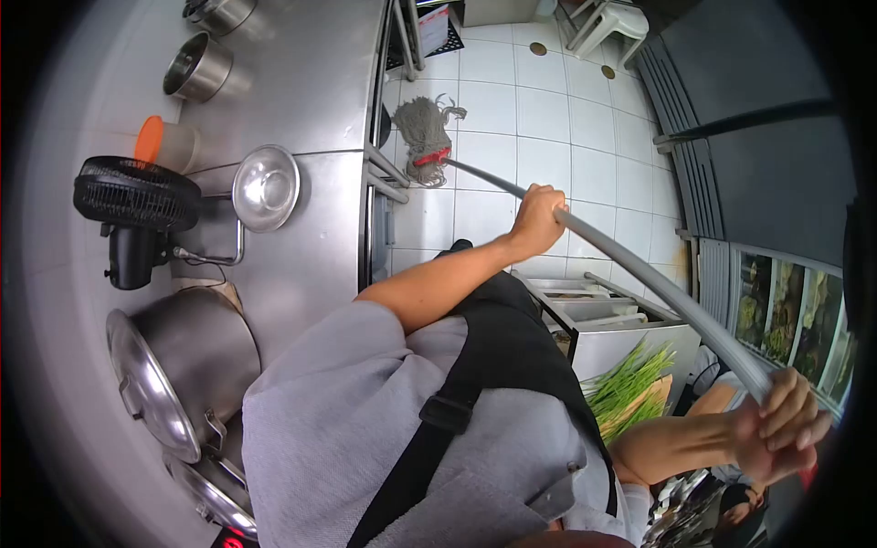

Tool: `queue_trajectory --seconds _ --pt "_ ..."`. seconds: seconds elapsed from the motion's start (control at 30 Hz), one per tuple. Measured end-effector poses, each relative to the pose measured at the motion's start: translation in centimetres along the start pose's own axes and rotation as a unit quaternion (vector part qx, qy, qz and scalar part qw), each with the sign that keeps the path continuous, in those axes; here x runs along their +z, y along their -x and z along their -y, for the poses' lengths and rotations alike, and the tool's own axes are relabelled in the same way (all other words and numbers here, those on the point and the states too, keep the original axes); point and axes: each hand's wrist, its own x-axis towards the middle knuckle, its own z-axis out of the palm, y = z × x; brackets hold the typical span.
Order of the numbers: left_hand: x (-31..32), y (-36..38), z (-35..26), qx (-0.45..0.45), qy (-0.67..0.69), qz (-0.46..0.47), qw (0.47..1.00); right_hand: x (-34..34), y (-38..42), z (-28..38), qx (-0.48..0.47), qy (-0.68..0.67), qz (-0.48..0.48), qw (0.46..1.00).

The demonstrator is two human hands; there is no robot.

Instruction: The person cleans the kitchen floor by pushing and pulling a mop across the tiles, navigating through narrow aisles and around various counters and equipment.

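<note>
A mop with a long grey pole (639, 260) slants across the view. Its grey string head (422, 128), under a red clamp, lies on the white tiled floor beside the steel counter's legs. My left hand (539, 219) is closed around the pole at mid-length. Near the upper end of the pole, my right hand (778, 427) is wrapped around it, off to the lower right. A bit of red shows just past that hand.
Along the left runs a steel counter (320, 100) with a black fan (137, 196), a bowl (266, 188), pots and a large lidded pot (196, 338). Long green stalks (630, 388) lie on a unit at right. Another person (731, 484) is at lower right. A white stool (612, 27) stands far back.
</note>
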Motion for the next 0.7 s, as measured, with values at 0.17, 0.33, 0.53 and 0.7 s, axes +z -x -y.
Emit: queue_trajectory --seconds 0.17,0.33,0.53,0.7 --pt "0.9 -4.3 10.2 0.097 -0.042 0.053 0.993 2.1 4.3 -6.2 -0.026 0.086 0.017 0.996" --pt "-1.3 -10.2 19.4 0.031 -0.222 0.159 0.961 0.8 9.1 -13.4 0.076 0.124 0.069 0.987" --pt "3.0 -4.1 14.5 -0.014 -0.237 0.150 0.960 -1.3 13.0 -6.2 0.077 0.192 0.027 0.978" --pt "5.4 6.5 2.2 0.099 -0.204 0.173 0.958 -1.6 15.8 6.2 0.024 0.180 0.057 0.982"
